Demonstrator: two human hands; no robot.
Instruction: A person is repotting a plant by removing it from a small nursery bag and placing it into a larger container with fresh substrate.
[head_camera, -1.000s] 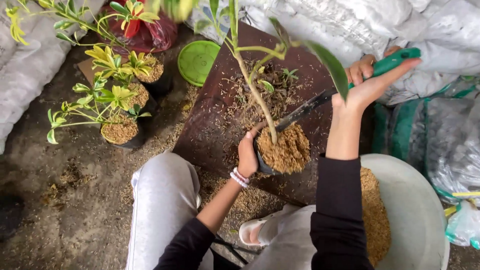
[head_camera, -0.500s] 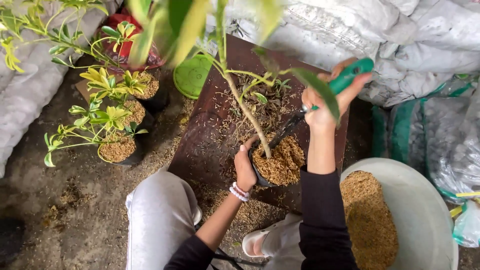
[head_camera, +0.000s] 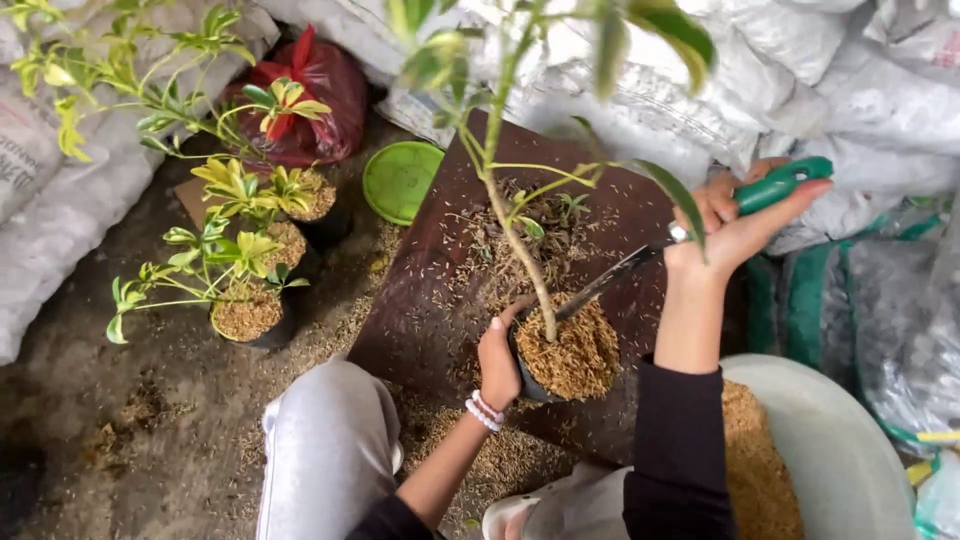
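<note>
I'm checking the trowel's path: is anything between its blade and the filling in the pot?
Nothing visible: the trowel in the right hand already reaches the husk filling beside the stem; the left hand grips the pot wall, clear of it.

sleeves: black, long | left wrist: white bead bracelets (head_camera: 482, 411) (two strands) | trousers (head_camera: 325, 450): light grey

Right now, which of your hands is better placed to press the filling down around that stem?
Probably the right hand: it grips the green-handled trowel, whose blade already reaches the pot. The left hand is busy steadying the pot's rim.
</note>
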